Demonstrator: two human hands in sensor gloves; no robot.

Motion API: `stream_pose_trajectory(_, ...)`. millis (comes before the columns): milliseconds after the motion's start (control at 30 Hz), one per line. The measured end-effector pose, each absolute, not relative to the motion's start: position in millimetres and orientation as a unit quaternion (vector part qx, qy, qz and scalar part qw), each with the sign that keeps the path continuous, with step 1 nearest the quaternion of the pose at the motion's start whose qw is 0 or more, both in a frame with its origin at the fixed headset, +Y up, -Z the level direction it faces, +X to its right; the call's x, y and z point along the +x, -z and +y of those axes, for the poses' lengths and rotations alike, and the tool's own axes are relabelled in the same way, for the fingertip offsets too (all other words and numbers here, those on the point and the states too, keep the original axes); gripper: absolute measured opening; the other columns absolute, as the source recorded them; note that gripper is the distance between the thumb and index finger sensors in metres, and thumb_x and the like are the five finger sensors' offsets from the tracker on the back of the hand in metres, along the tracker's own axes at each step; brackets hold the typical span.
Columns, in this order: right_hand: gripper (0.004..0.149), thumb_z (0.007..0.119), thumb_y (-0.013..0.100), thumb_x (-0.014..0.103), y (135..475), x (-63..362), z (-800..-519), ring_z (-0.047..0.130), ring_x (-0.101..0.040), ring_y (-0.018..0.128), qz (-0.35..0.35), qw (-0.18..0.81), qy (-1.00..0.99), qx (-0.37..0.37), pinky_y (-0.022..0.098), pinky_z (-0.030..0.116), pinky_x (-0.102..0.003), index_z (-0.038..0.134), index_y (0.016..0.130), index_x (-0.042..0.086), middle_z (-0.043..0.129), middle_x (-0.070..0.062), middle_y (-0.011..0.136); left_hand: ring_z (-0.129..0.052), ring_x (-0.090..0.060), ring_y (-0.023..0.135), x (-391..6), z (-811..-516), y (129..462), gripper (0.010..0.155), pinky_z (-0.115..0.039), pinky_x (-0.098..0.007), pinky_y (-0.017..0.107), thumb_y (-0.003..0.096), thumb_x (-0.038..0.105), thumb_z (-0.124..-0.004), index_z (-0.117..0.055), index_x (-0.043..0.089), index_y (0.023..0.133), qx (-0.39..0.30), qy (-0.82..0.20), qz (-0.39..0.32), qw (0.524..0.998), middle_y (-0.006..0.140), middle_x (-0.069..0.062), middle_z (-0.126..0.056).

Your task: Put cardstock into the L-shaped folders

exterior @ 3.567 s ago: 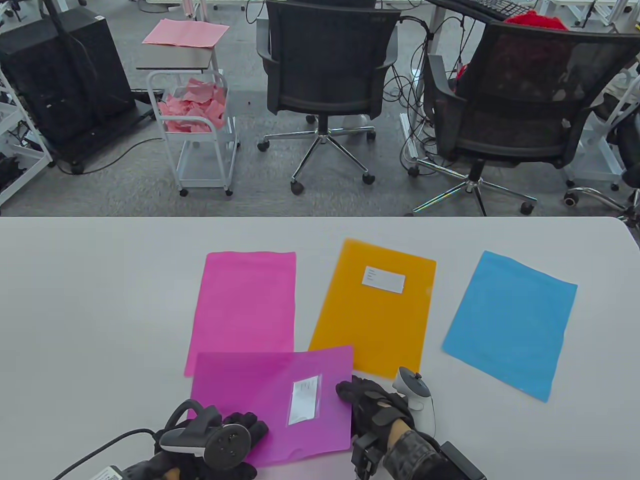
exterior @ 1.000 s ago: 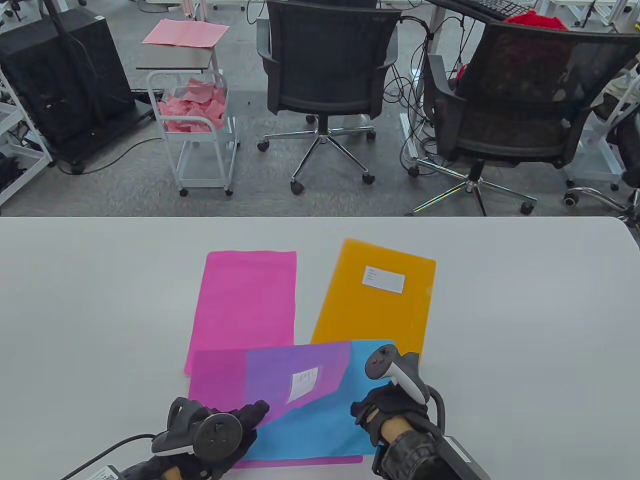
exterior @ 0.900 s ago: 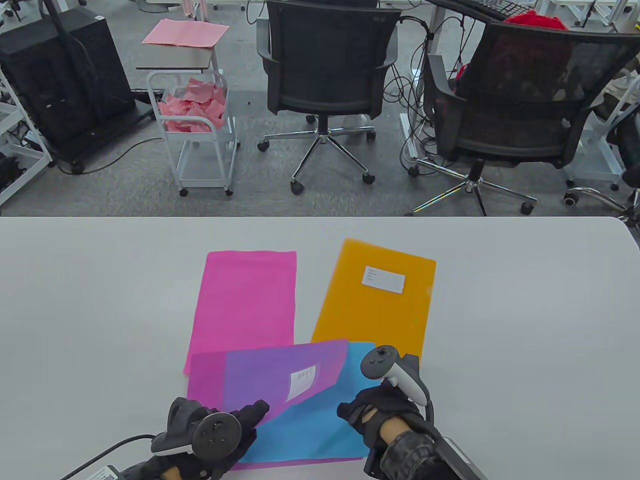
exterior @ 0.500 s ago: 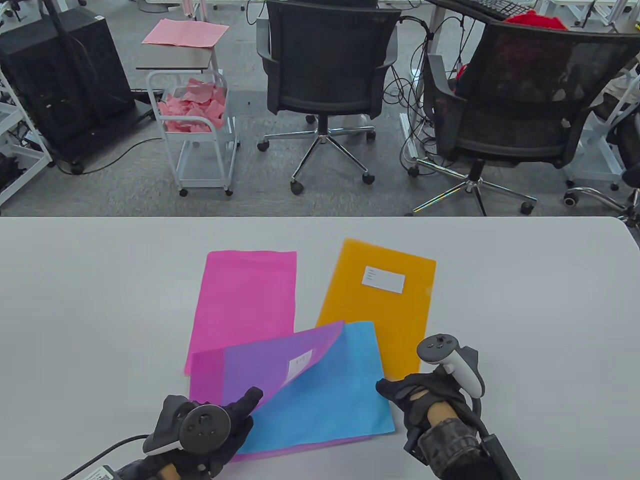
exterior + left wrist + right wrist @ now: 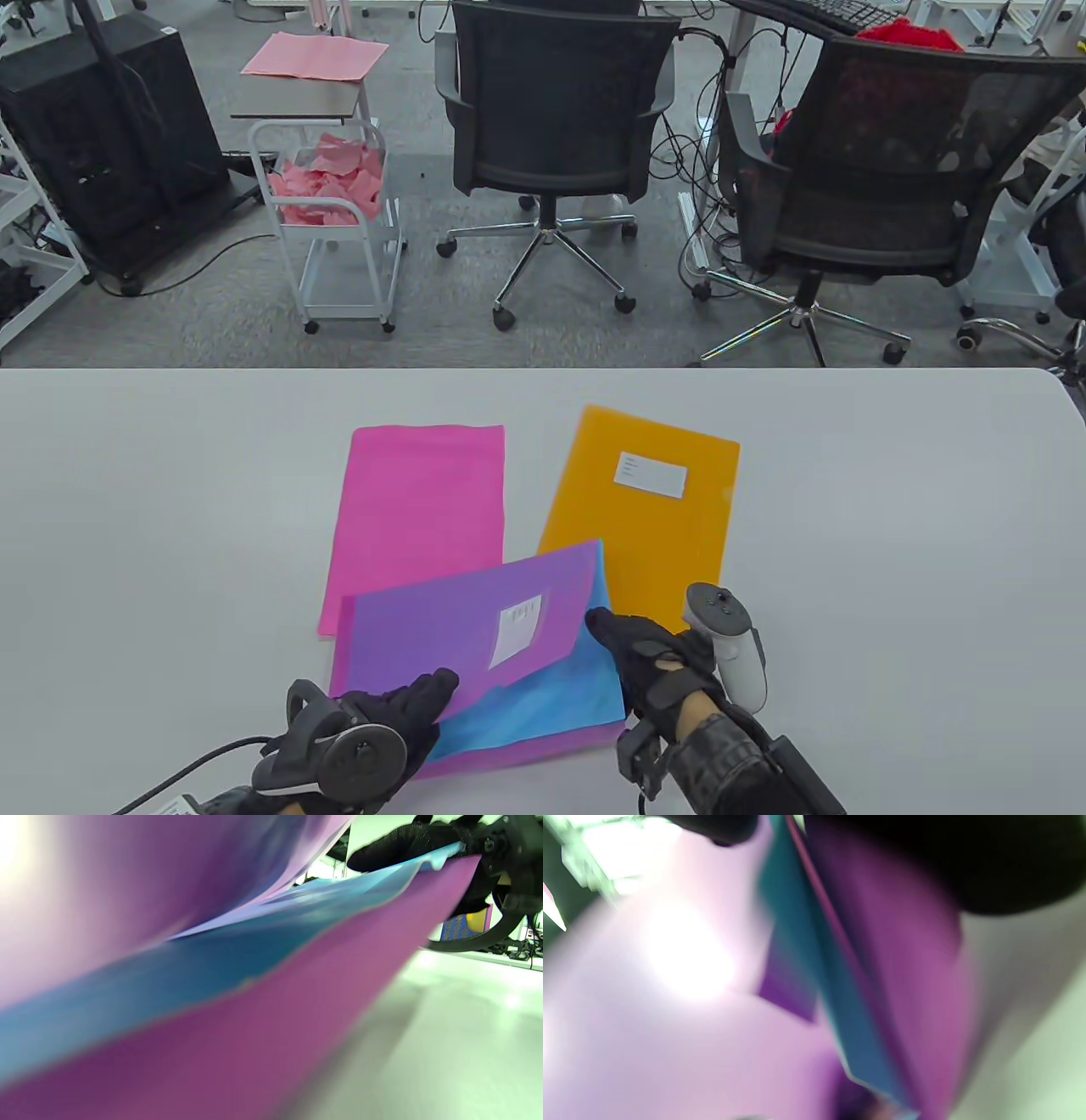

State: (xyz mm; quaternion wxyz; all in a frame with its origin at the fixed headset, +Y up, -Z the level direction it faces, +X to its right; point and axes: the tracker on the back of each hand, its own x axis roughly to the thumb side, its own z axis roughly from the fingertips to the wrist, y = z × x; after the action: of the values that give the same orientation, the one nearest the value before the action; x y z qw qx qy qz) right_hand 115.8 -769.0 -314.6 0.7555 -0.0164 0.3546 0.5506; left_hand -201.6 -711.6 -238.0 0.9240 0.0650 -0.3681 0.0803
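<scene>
At the near middle of the white bench (image 5: 170, 509) lies a translucent purple L-shaped plastic folder (image 5: 441, 624) with a small white label (image 5: 516, 632) on its top sheet. A sky-blue cardstock sheet (image 5: 543, 700) sits between the folder's two sheets, most of it tinted violet under the cover, with a bare blue wedge showing at the near right and a thin blue strip along the right edge. The folder's lower purple sheet sticks out as a narrow band along the near edge. In the left wrist view the cover (image 5: 148, 878) arches up off the blue sheet (image 5: 178, 971), leaving the pocket open.

The left hand (image 5: 390, 713) holds the near edge of the cover sheet, fingers on top of it; how the thumb lies is hidden. The right hand (image 5: 653, 662) has its fingers stretched out, tips on the right edge of the folder where the blue strip shows, gripping nothing.

Just beyond the folder to the left lies a pink cardstock sheet (image 5: 420, 518), its near edge under the folder. To the far right lies an orange plastic folder (image 5: 645, 526) with a white label, its near left corner tucked under the purple one.
</scene>
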Motion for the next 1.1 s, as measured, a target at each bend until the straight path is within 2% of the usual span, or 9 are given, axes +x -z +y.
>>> stream_pose_trajectory(233,0.046,0.077,0.046,0.033,315.1,121.0,-763.9,0.104,-0.016,0.011,0.324,0.667,-0.669,-0.054,0.0,0.089,-0.027,0.066,0.079,0.004,0.098,-0.018,0.043,-0.109,-0.038,0.057,-203.4,-710.1,237.0,0.057,-0.094,-0.049,0.035,0.0449,0.043,-0.066,-0.062,0.015,0.094,0.069,-0.091,-0.377,0.919,0.081,-0.014,-0.091)
stream_pose_trajectory(333,0.043,0.082,0.043,0.034,314.9,119.7,-763.4,0.102,-0.016,0.005,0.285,0.666,-0.684,-0.08,-0.004,0.088,-0.028,0.073,0.073,0.004,0.1,-0.016,0.034,-0.106,-0.035,0.066,-203.9,-711.0,238.0,0.071,-0.092,-0.049,0.04,0.0393,0.06,-0.071,-0.059,0.02,0.097,0.056,-0.096,-0.382,0.917,0.086,-0.011,-0.089)
stream_pose_trajectory(467,0.043,0.082,0.044,0.035,318.0,124.4,-764.2,0.101,-0.015,0.007,0.276,0.682,-0.675,-0.052,-0.001,0.088,-0.028,0.073,0.074,0.007,0.099,-0.015,0.035,-0.096,-0.036,0.081,-214.8,-714.2,248.6,0.09,-0.089,-0.052,0.045,0.0301,0.081,-0.06,-0.056,0.024,0.1,0.038,-0.143,-0.352,0.924,0.095,-0.009,-0.081)
stream_pose_trajectory(633,0.044,0.08,0.045,0.035,324.5,130.5,-764.9,0.1,-0.016,0.012,0.259,0.728,-0.635,-0.012,0.003,0.087,-0.03,0.07,0.077,0.008,0.097,-0.015,0.039,-0.057,-0.051,0.1,-258.1,-714.6,280.1,0.094,-0.068,-0.062,0.063,0.0393,0.072,-0.064,-0.023,0.019,0.105,0.007,-0.166,-0.14,0.976,0.11,-0.023,-0.037)
stream_pose_trajectory(700,0.044,0.08,0.045,0.036,327.4,131.7,-766.0,0.1,-0.016,0.013,0.255,0.736,-0.627,0.012,0.004,0.087,-0.03,0.07,0.078,0.009,0.097,-0.015,0.04,-0.058,-0.051,0.099,-280.2,-717.5,289.8,0.099,-0.068,-0.061,0.063,0.0399,0.072,-0.064,-0.014,0.015,0.103,-0.029,-0.194,-0.077,0.977,0.109,-0.025,-0.03)
stream_pose_trajectory(800,0.044,0.08,0.045,0.036,328.6,129.2,-766.7,0.1,-0.017,0.014,0.252,0.756,-0.603,0.037,0.005,0.087,-0.03,0.07,0.078,0.009,0.096,-0.015,0.04,-0.088,-0.042,0.086,-309.7,-728.3,300.0,0.102,-0.08,-0.054,0.054,0.0392,0.071,-0.07,-0.017,0.01,0.102,-0.087,-0.334,-0.018,0.938,0.104,-0.021,-0.056)
stream_pose_trajectory(900,0.044,0.079,0.045,0.036,329.4,126.9,-766.7,0.1,-0.017,0.014,0.259,0.759,-0.596,0.054,0.005,0.087,-0.03,0.069,0.079,0.01,0.096,-0.015,0.041,-0.111,-0.027,0.055,-323.0,-744.9,307.6,0.092,-0.092,-0.038,0.03,0.0421,0.066,-0.073,-0.033,0.01,0.103,-0.181,-0.498,-0.038,0.847,0.089,-0.011,-0.084)
stream_pose_trajectory(1000,0.045,0.079,0.045,0.036,329.2,125.6,-768.0,0.1,-0.017,0.015,0.27,0.755,-0.594,0.061,0.006,0.087,-0.03,0.068,0.079,0.009,0.096,-0.014,0.042,-0.113,-0.016,0.029,-322.4,-750.9,310.9,0.072,-0.091,-0.029,0.014,0.0464,0.056,-0.076,-0.051,0.015,0.1,-0.257,-0.61,-0.062,0.747,0.067,0.002,-0.1)
stream_pose_trajectory(1100,0.047,0.078,0.045,0.037,330.6,128.9,-769.4,0.1,-0.018,0.017,0.276,0.749,-0.6,0.063,0.008,0.088,-0.031,0.067,0.081,0.009,0.096,-0.014,0.044,-0.112,-0.011,0.018,-322.1,-747.0,312.2,0.057,-0.091,-0.026,0.007,0.0468,0.048,-0.078,-0.064,0.02,0.095,-0.258,-0.634,-0.079,0.724,0.054,0.007,-0.104)
